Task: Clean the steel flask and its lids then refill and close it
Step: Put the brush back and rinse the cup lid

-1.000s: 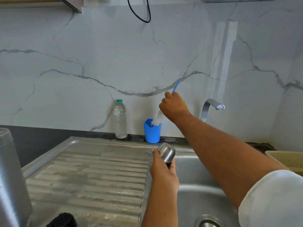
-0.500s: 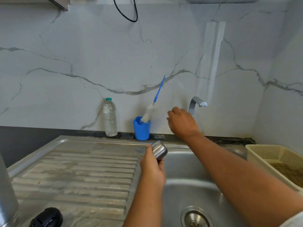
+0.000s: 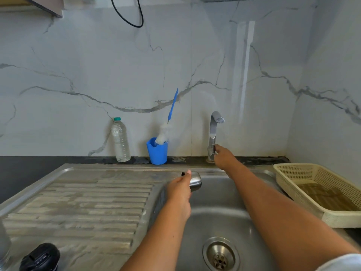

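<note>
left hand (image 3: 178,189) grips the steel cup lid (image 3: 196,182), fingers curled round it, over the far left edge of the sink basin (image 3: 224,212). right hand (image 3: 224,157) reaches far and grips the tap (image 3: 213,132) near its base; no water shows. this looks like the lid's rinse starting: next, open the tap and bring the lid under its spout. black inner lid (image 3: 40,258) lies near left, beside the steel flask (image 3: 3,249).

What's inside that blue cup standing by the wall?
A bottle brush stands in the blue cup: its white bristle head sits inside, and its blue handle leans up toward the wall. Whether anything else lies at the bottom is hidden by the cup's wall.
</note>
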`<act>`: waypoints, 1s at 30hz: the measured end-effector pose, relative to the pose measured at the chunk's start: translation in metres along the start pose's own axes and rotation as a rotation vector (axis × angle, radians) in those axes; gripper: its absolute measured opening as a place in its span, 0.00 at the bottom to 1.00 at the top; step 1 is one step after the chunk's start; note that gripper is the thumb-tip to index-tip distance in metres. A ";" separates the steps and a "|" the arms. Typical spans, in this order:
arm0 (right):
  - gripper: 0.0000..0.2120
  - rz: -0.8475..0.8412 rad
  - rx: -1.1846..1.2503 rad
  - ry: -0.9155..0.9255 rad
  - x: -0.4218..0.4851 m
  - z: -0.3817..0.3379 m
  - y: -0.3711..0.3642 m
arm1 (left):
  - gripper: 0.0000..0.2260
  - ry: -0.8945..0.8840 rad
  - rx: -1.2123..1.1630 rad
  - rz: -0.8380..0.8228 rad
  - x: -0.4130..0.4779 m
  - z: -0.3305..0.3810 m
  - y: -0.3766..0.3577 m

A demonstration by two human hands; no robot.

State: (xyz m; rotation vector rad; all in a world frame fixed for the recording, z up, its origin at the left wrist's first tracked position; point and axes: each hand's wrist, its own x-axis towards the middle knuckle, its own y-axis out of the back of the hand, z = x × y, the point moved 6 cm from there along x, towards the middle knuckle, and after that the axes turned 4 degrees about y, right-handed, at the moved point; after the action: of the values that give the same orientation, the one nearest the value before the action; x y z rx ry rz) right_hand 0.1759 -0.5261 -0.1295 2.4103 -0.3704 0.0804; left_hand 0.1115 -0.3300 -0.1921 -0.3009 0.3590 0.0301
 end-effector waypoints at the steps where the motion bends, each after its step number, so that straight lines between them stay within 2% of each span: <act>1: 0.27 -0.029 -0.029 0.004 -0.001 0.000 0.001 | 0.08 -0.004 0.081 0.005 0.001 0.004 -0.004; 7: 0.25 -0.153 -0.228 0.019 0.004 0.016 0.007 | 0.09 -0.058 0.475 -0.129 0.012 0.013 -0.045; 11: 0.33 -0.188 -0.366 0.088 0.005 0.018 0.013 | 0.06 -0.072 0.546 -0.158 0.017 0.006 -0.066; 13: 0.32 -0.176 -0.370 0.097 -0.004 0.017 0.015 | 0.06 -0.053 0.566 -0.176 0.020 0.002 -0.072; 15: 0.25 -0.144 -0.223 -0.035 -0.016 0.027 0.018 | 0.08 -0.047 0.554 -0.196 0.024 0.000 -0.077; 16: 0.21 -0.159 -0.107 -0.162 -0.026 0.034 0.019 | 0.09 -0.048 0.540 -0.208 0.025 -0.002 -0.079; 18: 0.24 -0.281 0.216 -0.406 -0.053 0.040 0.011 | 0.11 -0.066 0.526 -0.211 0.028 -0.001 -0.082; 19: 0.25 -0.344 0.385 -0.467 -0.063 0.039 0.006 | 0.12 -0.073 0.513 -0.208 0.027 -0.001 -0.082; 22: 0.22 -0.397 0.736 -0.530 -0.079 0.031 -0.001 | 0.16 -0.045 0.457 -0.183 0.023 0.002 -0.081; 26: 0.21 -0.320 0.946 -0.589 -0.079 0.024 -0.015 | 0.23 -0.005 0.420 -0.166 0.020 0.008 -0.074; 30: 0.18 -0.229 1.111 -0.630 -0.075 0.020 -0.030 | 0.22 -0.022 0.423 -0.179 0.023 0.014 -0.071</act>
State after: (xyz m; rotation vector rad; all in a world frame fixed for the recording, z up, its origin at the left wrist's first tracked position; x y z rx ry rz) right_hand 0.1122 -0.4987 -0.1752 3.5294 -0.3734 -0.7882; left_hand 0.1439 -0.3937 -0.1674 0.0868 0.3063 -0.2166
